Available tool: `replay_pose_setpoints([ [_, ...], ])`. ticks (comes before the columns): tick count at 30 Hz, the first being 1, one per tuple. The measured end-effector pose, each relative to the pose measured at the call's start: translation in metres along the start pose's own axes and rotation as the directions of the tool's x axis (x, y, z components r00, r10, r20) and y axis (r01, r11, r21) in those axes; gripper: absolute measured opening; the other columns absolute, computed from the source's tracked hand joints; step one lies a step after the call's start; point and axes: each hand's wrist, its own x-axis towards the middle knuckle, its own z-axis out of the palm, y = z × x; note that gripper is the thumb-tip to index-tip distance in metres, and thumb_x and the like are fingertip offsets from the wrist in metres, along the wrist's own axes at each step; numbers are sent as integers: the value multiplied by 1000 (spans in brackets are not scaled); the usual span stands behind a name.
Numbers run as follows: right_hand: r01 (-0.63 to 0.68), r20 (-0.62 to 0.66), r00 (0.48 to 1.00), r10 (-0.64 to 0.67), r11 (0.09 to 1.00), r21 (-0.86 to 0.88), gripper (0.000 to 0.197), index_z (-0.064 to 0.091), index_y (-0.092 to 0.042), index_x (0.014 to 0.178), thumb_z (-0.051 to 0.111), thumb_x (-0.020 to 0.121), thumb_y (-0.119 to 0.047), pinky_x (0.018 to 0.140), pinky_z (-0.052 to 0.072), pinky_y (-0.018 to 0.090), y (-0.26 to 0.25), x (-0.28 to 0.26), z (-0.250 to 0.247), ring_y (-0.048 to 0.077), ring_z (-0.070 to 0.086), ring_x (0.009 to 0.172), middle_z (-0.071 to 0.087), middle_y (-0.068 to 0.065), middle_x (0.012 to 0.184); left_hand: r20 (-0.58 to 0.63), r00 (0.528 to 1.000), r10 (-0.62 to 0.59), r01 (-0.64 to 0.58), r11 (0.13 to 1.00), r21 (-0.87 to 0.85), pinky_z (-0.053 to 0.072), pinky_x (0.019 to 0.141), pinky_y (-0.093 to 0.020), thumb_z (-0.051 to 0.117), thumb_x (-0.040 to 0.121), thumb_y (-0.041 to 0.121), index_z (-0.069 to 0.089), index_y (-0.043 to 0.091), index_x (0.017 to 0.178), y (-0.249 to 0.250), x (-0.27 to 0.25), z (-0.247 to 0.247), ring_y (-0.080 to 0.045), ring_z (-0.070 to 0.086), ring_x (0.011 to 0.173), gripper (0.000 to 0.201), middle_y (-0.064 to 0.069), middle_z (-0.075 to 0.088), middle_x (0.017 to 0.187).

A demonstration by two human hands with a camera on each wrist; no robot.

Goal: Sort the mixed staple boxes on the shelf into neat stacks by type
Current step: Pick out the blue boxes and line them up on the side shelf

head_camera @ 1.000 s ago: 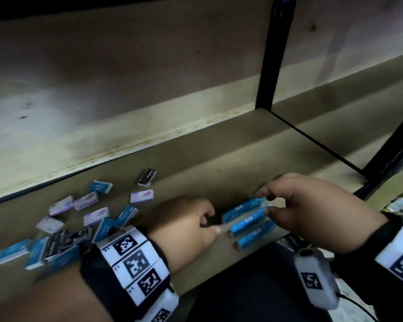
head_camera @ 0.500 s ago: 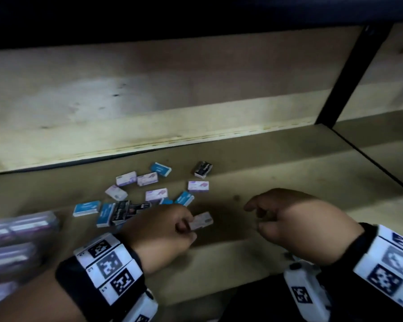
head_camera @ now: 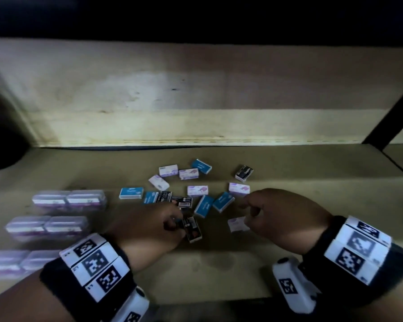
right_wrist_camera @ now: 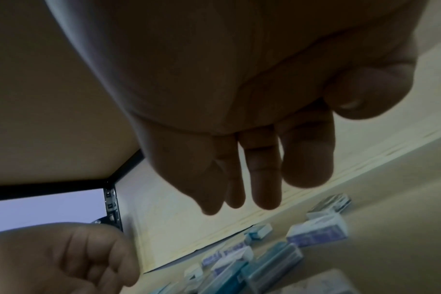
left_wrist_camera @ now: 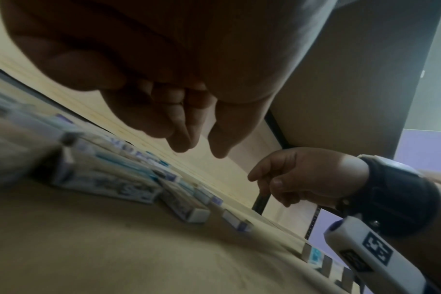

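Note:
Small staple boxes lie scattered on the wooden shelf (head_camera: 219, 270): blue ones (head_camera: 131, 193), white-and-purple ones (head_camera: 168, 170) and black ones (head_camera: 243, 173). My left hand (head_camera: 175, 223) hovers low with loosely curled fingers right beside a black box (head_camera: 191, 229). In the left wrist view the left hand (left_wrist_camera: 199, 147) hangs with nothing in it. My right hand (head_camera: 246, 210) is just above a white-and-purple box (head_camera: 236, 224) lying on the shelf. The right wrist view shows the right hand (right_wrist_camera: 252, 199) with fingers hanging straight and apart from the boxes (right_wrist_camera: 317, 232) below.
Rows of clear plastic cases (head_camera: 69, 201) with purple contents stand at the left of the shelf. A pale board (head_camera: 196, 101) closes the back. A black upright post (head_camera: 393, 117) stands at the right. The shelf's front edge (head_camera: 219, 298) runs just behind my wrists.
The view has swung left, away from the blue stack. The white-and-purple box my left hand held half a second ago now lies by my right hand. My left hand has moved to a black box.

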Motion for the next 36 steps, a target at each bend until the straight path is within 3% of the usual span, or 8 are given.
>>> replay_pose_setpoints([
  [4,11,-18,1000,-12,996,-90,39,63,-43,120,54,82,-42,64,34,20,-7,25,9,7,61,92,68,-12,109,-47,997,-64,64,998,-15,52,73,-25,63,68,59,63,45,95,-16,-5,-3,8,60,75,30,26,65,79],
  [8,9,51,999,-2,993,-122,42,60,-40,128,61,85,-38,72,37,23,-12,47,10,10,60,98,67,-9,117,-23,998,-60,60,998,3,45,68,-16,67,74,51,57,47,91,-25,-8,-9,8,59,77,20,25,64,83],
  [12,61,93,995,-43,977,-203,45,55,-39,132,59,88,-38,78,43,28,-15,66,9,15,60,102,65,-5,123,-26,998,-60,61,998,0,36,60,-9,65,69,53,55,49,85,-35,-7,-7,13,57,77,19,27,62,81],
  [16,90,127,990,-58,959,-268,52,51,-38,139,62,88,-41,90,47,31,-22,75,11,18,58,114,60,-3,133,-58,996,-71,70,997,-10,43,61,-14,62,63,54,54,49,84,-42,-6,-2,9,58,73,23,25,63,79],
  [23,114,125,989,-73,924,-364,42,58,-28,134,60,93,-26,95,44,30,-28,82,25,19,57,116,61,-3,132,-78,996,-43,41,998,-38,36,56,-12,53,63,52,57,46,82,-48,-4,-4,11,58,71,20,25,63,74],
  [29,138,128,987,-102,938,-317,43,58,-32,134,62,92,-26,93,43,29,-22,87,26,17,57,115,61,-4,131,-79,997,-19,15,998,-60,46,54,-22,46,65,50,58,46,86,-53,-1,0,5,60,65,24,25,63,76],
  [33,70,87,995,-44,946,-318,32,62,-32,115,70,85,-40,83,49,31,-17,87,22,16,59,98,63,-4,114,-76,997,0,-4,999,-52,48,58,-25,45,62,50,57,48,82,-55,1,-1,2,60,67,24,20,63,73],
  [36,65,63,997,-47,946,-318,16,60,-33,97,70,84,-38,74,45,29,-13,84,16,14,56,90,58,-6,105,-64,998,-23,20,999,-42,44,56,-21,44,60,49,59,46,85,-53,1,-4,5,60,68,29,26,64,77],
])
